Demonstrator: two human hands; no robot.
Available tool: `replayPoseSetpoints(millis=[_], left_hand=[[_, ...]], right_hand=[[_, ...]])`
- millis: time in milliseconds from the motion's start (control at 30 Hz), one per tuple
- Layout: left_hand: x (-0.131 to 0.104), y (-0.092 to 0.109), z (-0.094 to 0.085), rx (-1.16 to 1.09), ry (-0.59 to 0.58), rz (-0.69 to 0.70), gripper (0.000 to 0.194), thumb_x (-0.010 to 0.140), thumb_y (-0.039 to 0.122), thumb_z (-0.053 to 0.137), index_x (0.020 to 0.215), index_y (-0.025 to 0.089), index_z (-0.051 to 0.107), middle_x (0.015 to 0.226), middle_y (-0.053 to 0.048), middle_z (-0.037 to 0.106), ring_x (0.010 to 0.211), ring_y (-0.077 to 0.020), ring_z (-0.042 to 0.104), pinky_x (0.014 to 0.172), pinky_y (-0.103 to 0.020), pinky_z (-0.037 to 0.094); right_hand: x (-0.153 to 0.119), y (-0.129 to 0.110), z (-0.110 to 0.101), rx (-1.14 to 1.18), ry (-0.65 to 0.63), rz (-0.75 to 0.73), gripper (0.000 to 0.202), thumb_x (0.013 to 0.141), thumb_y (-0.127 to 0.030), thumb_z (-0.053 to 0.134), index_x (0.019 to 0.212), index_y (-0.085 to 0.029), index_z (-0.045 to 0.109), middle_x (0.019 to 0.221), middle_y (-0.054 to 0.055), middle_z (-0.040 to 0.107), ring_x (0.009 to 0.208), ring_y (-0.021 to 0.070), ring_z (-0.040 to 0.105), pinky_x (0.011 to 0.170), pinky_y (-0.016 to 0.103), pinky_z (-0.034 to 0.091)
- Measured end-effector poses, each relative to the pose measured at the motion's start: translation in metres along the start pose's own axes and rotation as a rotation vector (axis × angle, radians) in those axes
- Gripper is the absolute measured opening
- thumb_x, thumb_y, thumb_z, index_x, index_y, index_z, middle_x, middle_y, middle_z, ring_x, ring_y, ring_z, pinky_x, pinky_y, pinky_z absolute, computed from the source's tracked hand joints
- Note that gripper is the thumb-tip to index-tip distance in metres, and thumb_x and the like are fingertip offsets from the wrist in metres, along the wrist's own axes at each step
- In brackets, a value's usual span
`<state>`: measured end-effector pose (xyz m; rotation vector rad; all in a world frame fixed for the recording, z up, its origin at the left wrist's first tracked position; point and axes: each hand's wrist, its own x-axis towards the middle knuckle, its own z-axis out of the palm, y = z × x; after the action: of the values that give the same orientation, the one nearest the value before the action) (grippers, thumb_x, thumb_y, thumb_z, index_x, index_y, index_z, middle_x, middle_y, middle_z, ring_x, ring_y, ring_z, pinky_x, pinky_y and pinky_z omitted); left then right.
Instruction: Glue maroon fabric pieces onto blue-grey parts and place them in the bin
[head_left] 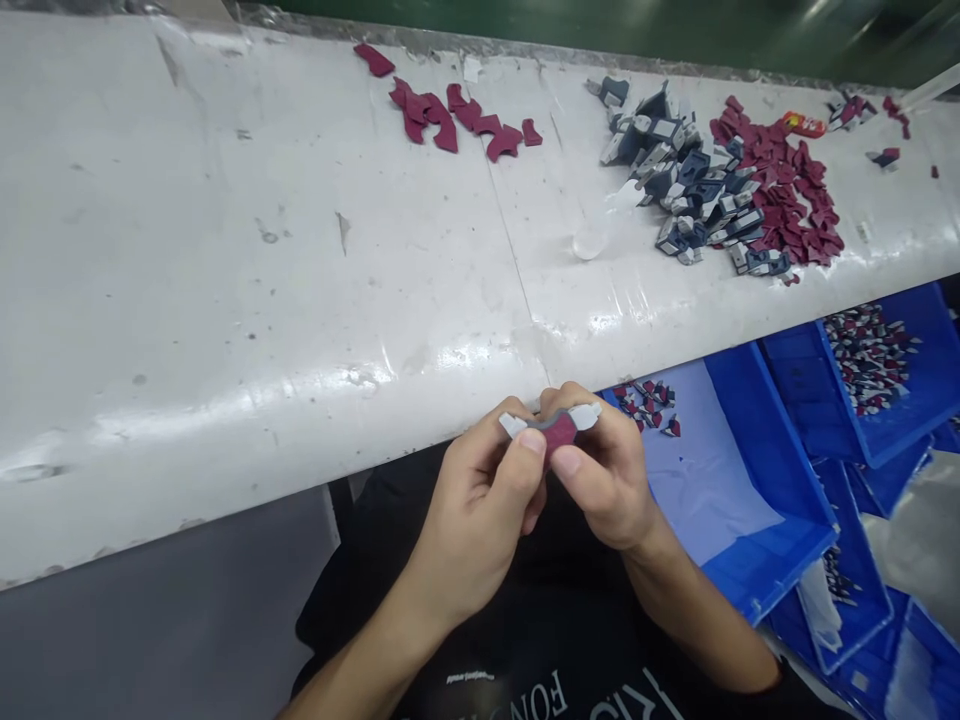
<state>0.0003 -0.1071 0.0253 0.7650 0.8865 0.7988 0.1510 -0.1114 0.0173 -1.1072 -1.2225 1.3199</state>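
Observation:
In front of my body, just off the table's near edge, both hands grip one small plastic part (559, 432) with a maroon face, a dark grey curved rim and light grey ends. My left hand (484, 490) is closed around its left side, thumb pressed on the maroon face. On the other side my right hand (606, 470) is closed too, its thumb tip against the lower edge of the maroon face. The fingers behind the part are mostly hidden.
On the white table (300, 250) lie loose maroon pieces (442, 120), a heap of grey parts (682, 180), a larger maroon pile (799, 195) and a red-orange wrapper (804, 124). Blue bins (795, 540) holding similar parts stand to the right, below the table.

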Motion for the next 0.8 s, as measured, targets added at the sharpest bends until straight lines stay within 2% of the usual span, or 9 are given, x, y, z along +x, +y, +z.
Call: replayPoseSetpoints(millis=[100, 333, 433, 500, 533, 600, 633, 700, 800], left_hand=[[0.000, -0.001, 0.001, -0.004, -0.016, -0.014, 0.037, 0.109, 0.052, 0.058, 0.086, 0.024, 0.054, 0.061, 0.008, 0.051, 0.050, -0.0077, 0.047, 0.042, -0.018, 0.037], [0.001, -0.005, 0.000, 0.135, -0.016, 0.023, 0.022, 0.103, 0.042, 0.066, 0.093, 0.024, 0.061, 0.057, 0.010, 0.047, 0.043, -0.0064, 0.038, 0.039, -0.020, 0.032], [0.005, -0.003, 0.002, 0.174, -0.035, -0.048, 0.025, 0.103, 0.047, 0.066, 0.093, 0.024, 0.062, 0.059, 0.009, 0.049, 0.044, -0.0080, 0.042, 0.040, -0.020, 0.036], [0.006, 0.002, 0.003, 0.266, -0.066, -0.096, 0.025, 0.101, 0.048, 0.069, 0.096, 0.024, 0.063, 0.063, 0.007, 0.055, 0.048, -0.0097, 0.049, 0.044, -0.022, 0.043], [0.005, 0.005, 0.002, 0.326, -0.064, -0.099, 0.024, 0.099, 0.048, 0.071, 0.098, 0.024, 0.065, 0.066, 0.006, 0.059, 0.051, -0.0106, 0.053, 0.047, -0.023, 0.046], [0.003, 0.012, -0.002, 0.435, 0.037, -0.069, 0.025, 0.097, 0.048, 0.073, 0.110, 0.026, 0.070, 0.073, 0.004, 0.065, 0.057, -0.0119, 0.059, 0.052, -0.023, 0.050], [0.003, 0.016, -0.005, 0.484, 0.107, -0.053, 0.025, 0.098, 0.048, 0.072, 0.111, 0.027, 0.071, 0.075, 0.003, 0.067, 0.060, -0.0127, 0.061, 0.052, -0.023, 0.050], [0.003, 0.021, -0.013, 0.570, 0.246, 0.010, 0.021, 0.098, 0.046, 0.071, 0.110, 0.028, 0.072, 0.077, 0.002, 0.069, 0.064, -0.0141, 0.064, 0.049, -0.023, 0.046], [0.013, 0.024, -0.025, 0.663, 0.402, 0.157, 0.016, 0.095, 0.041, 0.072, 0.106, 0.029, 0.073, 0.076, 0.002, 0.069, 0.063, -0.0142, 0.064, 0.049, -0.024, 0.049]], right_hand=[[-0.001, 0.002, -0.003, 0.027, 0.011, 0.016, 0.026, 0.103, -0.034, 0.072, 0.085, -0.025, 0.057, 0.071, -0.004, 0.051, 0.061, 0.0145, 0.046, 0.055, 0.029, 0.039], [0.003, 0.003, -0.007, 0.042, 0.026, 0.051, 0.031, 0.101, -0.039, 0.073, 0.081, -0.024, 0.055, 0.072, -0.004, 0.047, 0.062, 0.0134, 0.041, 0.056, 0.029, 0.038], [-0.004, 0.005, -0.009, -0.107, 0.145, 0.027, 0.026, 0.100, -0.038, 0.074, 0.083, -0.024, 0.060, 0.073, -0.003, 0.055, 0.064, 0.0149, 0.051, 0.059, 0.030, 0.047], [-0.012, 0.008, -0.018, -0.236, 0.254, -0.067, 0.017, 0.098, -0.033, 0.076, 0.086, -0.024, 0.066, 0.081, 0.000, 0.066, 0.070, 0.0181, 0.063, 0.066, 0.034, 0.056], [-0.017, 0.011, -0.027, -0.278, 0.313, -0.121, 0.014, 0.097, -0.031, 0.075, 0.088, -0.024, 0.067, 0.089, 0.002, 0.072, 0.072, 0.0193, 0.068, 0.066, 0.035, 0.059], [-0.028, 0.019, -0.055, -0.297, 0.499, -0.152, 0.015, 0.096, -0.033, 0.075, 0.091, -0.025, 0.064, 0.100, 0.004, 0.077, 0.068, 0.0193, 0.073, 0.060, 0.035, 0.061], [-0.033, 0.025, -0.073, -0.285, 0.651, -0.106, 0.021, 0.095, -0.037, 0.077, 0.091, -0.026, 0.059, 0.098, 0.003, 0.077, 0.062, 0.0177, 0.071, 0.054, 0.033, 0.058], [-0.038, 0.039, -0.112, -0.279, 1.002, 0.108, 0.039, 0.087, -0.047, 0.085, 0.090, -0.027, 0.052, 0.087, -0.002, 0.072, 0.056, 0.0152, 0.066, 0.051, 0.030, 0.056], [-0.034, 0.067, -0.166, -0.285, 1.152, 0.313, 0.035, 0.095, -0.044, 0.085, 0.096, -0.023, 0.057, 0.077, -0.004, 0.065, 0.055, 0.0133, 0.062, 0.050, 0.026, 0.052]])
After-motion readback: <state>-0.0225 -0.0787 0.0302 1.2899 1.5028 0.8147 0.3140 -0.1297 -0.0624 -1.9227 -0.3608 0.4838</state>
